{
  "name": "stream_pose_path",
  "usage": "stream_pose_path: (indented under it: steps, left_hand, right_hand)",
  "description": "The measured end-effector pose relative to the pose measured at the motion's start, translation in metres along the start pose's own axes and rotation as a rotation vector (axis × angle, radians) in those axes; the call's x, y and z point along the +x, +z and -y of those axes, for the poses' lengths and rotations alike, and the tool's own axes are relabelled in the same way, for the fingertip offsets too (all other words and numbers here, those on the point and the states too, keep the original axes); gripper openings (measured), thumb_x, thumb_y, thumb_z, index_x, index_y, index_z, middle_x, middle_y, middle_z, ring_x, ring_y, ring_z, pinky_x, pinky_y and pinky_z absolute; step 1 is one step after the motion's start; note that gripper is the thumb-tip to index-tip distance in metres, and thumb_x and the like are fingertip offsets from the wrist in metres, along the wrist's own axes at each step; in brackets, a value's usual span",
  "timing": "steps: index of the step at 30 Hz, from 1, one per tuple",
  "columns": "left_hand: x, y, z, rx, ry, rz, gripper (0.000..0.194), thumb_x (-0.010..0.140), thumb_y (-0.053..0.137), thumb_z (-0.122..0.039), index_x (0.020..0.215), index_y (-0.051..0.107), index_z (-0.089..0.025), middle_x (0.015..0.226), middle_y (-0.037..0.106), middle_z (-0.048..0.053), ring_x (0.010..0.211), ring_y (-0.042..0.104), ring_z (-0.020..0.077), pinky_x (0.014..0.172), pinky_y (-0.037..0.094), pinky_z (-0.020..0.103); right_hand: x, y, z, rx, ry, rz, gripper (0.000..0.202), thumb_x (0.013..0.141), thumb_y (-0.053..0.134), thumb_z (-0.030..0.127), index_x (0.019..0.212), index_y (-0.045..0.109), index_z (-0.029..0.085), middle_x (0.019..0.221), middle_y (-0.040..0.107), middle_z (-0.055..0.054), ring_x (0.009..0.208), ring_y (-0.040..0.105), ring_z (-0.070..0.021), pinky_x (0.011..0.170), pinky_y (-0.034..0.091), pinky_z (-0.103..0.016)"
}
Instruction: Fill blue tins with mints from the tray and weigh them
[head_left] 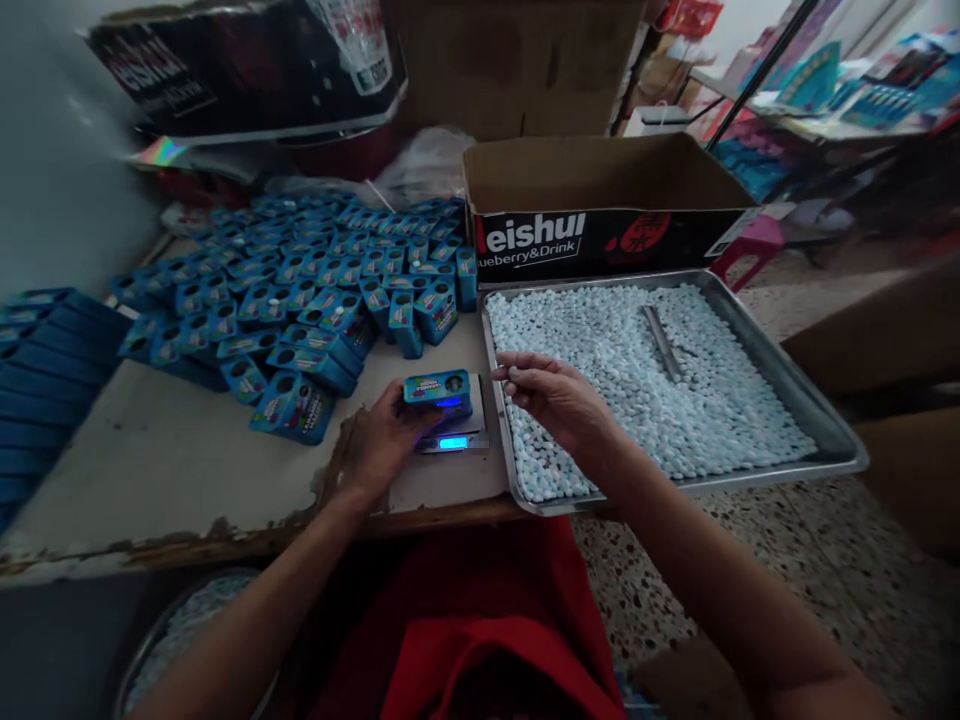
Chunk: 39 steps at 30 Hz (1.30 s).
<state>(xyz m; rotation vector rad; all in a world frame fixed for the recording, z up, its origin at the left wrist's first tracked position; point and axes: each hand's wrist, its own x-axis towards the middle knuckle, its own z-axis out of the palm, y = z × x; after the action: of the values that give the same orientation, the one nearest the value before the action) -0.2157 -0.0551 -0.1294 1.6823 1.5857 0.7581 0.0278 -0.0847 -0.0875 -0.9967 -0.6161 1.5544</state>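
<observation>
My left hand [384,438] grips a small blue candy box [437,388] by its side. The box stands upright on a small digital scale [472,415] whose lit display glows blue. A dark round opening shows in the box's top. Over the left rim of a metal tray [840,462], my right hand [562,402] pinches a small pale candy [513,372] between thumb and fingers. The tray is spread with many light-blue and white candies [600,340], and a narrow metal strip [661,342] lies on them.
Many blue boxes [330,270] crowd the table's left and back, and more are stacked at the far left [34,400]. An open carton [615,240] stands behind the tray. Below the table's front edge sits a round container of candies [199,620]. A pink stool [754,245] is at right.
</observation>
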Motion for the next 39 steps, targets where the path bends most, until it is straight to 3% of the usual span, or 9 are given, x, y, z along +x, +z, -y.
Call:
stream_pose_path:
  steps: [4,8,14,19,21,26,30,34,39]
  left_hand:
    - [0.007,-0.004,0.01,-0.026,0.065,-0.014,0.061,0.073,0.083,-0.049,0.13,0.064,-0.033,0.119,0.075,0.003,0.111,0.071,0.0306,0.095,0.055,0.042]
    - [0.012,-0.021,0.023,-0.253,0.225,0.024,0.073,0.075,0.082,-0.042,0.141,0.056,-0.03,0.14,0.065,0.007,0.132,0.06,0.0283,0.111,0.05,0.045]
    - [0.001,-0.067,0.022,-0.161,0.238,-0.042,0.048,0.081,0.079,-0.042,0.124,0.067,-0.025,0.12,0.074,0.007,0.113,0.07,0.0261,0.105,0.056,0.045]
    - [-0.007,-0.087,0.01,0.018,0.393,-0.246,0.036,0.087,0.077,-0.039,0.12,0.071,-0.028,0.115,0.076,0.002,0.107,0.072,0.0231,0.104,0.057,0.041]
    - [-0.007,-0.089,0.003,0.098,0.476,-0.297,0.031,0.088,0.076,-0.038,0.118,0.072,-0.029,0.115,0.076,0.0,0.108,0.071,0.0219,0.103,0.056,0.038]
    - [-0.003,-0.083,-0.009,0.154,0.635,-0.296,0.027,0.091,0.075,-0.036,0.116,0.072,-0.028,0.114,0.076,-0.001,0.106,0.071,0.0202,0.098,0.056,0.034]
    - [0.0,-0.079,-0.012,0.154,0.633,-0.319,0.029,0.092,0.073,-0.034,0.121,0.069,-0.03,0.118,0.075,-0.001,0.111,0.069,0.0217,0.103,0.054,0.038]
    - [0.001,-0.075,-0.015,0.127,0.633,-0.355,0.04,0.087,0.079,-0.036,0.123,0.067,-0.025,0.119,0.073,0.004,0.114,0.067,0.0241,0.105,0.053,0.04]
    - [0.007,-0.054,-0.024,0.141,0.564,-0.238,0.063,0.077,0.085,-0.041,0.132,0.059,-0.025,0.133,0.064,0.008,0.131,0.056,0.0332,0.114,0.046,0.049]
  right_hand:
    - [0.008,0.012,0.009,-0.043,-0.004,-0.016,0.024,0.077,0.074,0.009,0.1,0.075,0.016,0.089,0.073,-0.003,0.067,0.058,-0.0079,0.063,0.05,-0.02]
    - [0.004,0.021,0.018,-0.196,0.011,0.083,0.022,0.084,0.078,0.023,0.105,0.074,0.015,0.082,0.07,-0.002,0.062,0.052,-0.0071,0.057,0.045,-0.019]
    - [0.003,0.026,0.036,-0.326,0.118,0.089,0.022,0.086,0.08,0.03,0.1,0.074,0.014,0.073,0.063,0.0,0.056,0.044,-0.0055,0.049,0.034,-0.019]
    - [0.01,0.028,0.044,-0.556,0.043,0.06,0.023,0.087,0.079,0.035,0.099,0.076,0.015,0.072,0.061,0.0,0.058,0.044,-0.0069,0.05,0.033,-0.021]
    - [0.012,0.035,0.043,-0.678,-0.01,0.081,0.024,0.088,0.078,0.038,0.098,0.077,0.016,0.07,0.06,0.001,0.058,0.044,-0.0077,0.051,0.033,-0.022]
    - [0.016,0.053,0.037,-0.798,-0.065,0.14,0.029,0.088,0.076,0.046,0.097,0.078,0.017,0.07,0.06,0.0,0.063,0.049,-0.0103,0.055,0.038,-0.024]
    - [0.02,0.055,0.033,-0.806,-0.062,0.169,0.031,0.088,0.076,0.047,0.097,0.077,0.017,0.071,0.059,0.0,0.064,0.049,-0.0107,0.057,0.038,-0.024]
    - [0.02,0.056,0.029,-0.821,-0.068,0.194,0.03,0.09,0.074,0.046,0.097,0.077,0.017,0.071,0.058,0.001,0.063,0.047,-0.0104,0.056,0.036,-0.024]
    - [0.021,0.068,0.026,-0.792,-0.107,0.213,0.031,0.092,0.071,0.047,0.096,0.077,0.018,0.071,0.059,0.001,0.063,0.047,-0.0107,0.057,0.037,-0.024]
